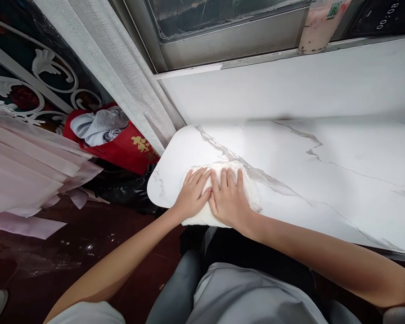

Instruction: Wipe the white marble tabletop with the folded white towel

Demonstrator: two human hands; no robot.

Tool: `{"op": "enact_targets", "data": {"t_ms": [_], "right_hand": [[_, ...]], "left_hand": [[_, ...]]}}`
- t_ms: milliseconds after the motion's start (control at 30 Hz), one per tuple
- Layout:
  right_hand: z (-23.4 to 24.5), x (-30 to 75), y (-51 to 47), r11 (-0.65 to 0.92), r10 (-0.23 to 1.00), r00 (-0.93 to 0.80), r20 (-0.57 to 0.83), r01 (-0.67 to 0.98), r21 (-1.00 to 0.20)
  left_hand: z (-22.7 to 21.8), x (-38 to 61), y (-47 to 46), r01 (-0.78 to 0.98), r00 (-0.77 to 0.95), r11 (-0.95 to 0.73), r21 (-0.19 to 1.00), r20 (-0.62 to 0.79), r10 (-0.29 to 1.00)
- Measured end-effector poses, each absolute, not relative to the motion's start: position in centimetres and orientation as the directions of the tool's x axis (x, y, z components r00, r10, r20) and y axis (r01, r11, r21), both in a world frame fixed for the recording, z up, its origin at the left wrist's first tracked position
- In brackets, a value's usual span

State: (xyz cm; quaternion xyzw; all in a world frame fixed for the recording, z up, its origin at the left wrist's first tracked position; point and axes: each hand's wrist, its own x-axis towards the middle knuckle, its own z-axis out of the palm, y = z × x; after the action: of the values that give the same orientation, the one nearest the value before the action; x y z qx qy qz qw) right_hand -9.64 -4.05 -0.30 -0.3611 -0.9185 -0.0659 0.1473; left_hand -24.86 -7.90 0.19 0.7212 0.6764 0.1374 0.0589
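Note:
A white, fluffy cloth (202, 219) lies on the left part of a white tabletop (283, 148) with grey marble veining, its near edge at the table's front edge. My left hand (193, 193) rests flat on the cloth, fingers stretched out and pointing away from me. Beside it, my right hand (230, 198) also presses flat on the cloth with its fingers spread. The two thumbs meet or nearly meet at the middle. Both palms hide much of the cloth, and neither hand grips it.
Behind the table stands a white wall (290, 90) below a metal-framed window (232, 49). On the ledge are a pinkish container (324, 27) and a dark timer display (384, 18). To the left are a white curtain (121, 67), a red bag (121, 148) with fabric, and pink drapery (30, 166).

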Motion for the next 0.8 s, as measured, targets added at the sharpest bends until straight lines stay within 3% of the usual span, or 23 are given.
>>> {"op": "enact_targets", "data": {"t_ms": [300, 800], "right_hand": [[-0.3, -12.0, -1.2, 0.744, 0.646, -0.711, 0.279, 0.667, -0.022], [-1.0, -21.2, 11.4, 0.675, 0.723, -0.578, 0.379, 0.708, -0.207]], "left_hand": [[-0.1, -27.5, -5.1, 0.95, 0.035, -0.076, 0.303, 0.139, 0.99], [-0.4, -36.1, 8.6, 0.936, 0.001, -0.08, 0.344, 0.225, 0.974]]}}
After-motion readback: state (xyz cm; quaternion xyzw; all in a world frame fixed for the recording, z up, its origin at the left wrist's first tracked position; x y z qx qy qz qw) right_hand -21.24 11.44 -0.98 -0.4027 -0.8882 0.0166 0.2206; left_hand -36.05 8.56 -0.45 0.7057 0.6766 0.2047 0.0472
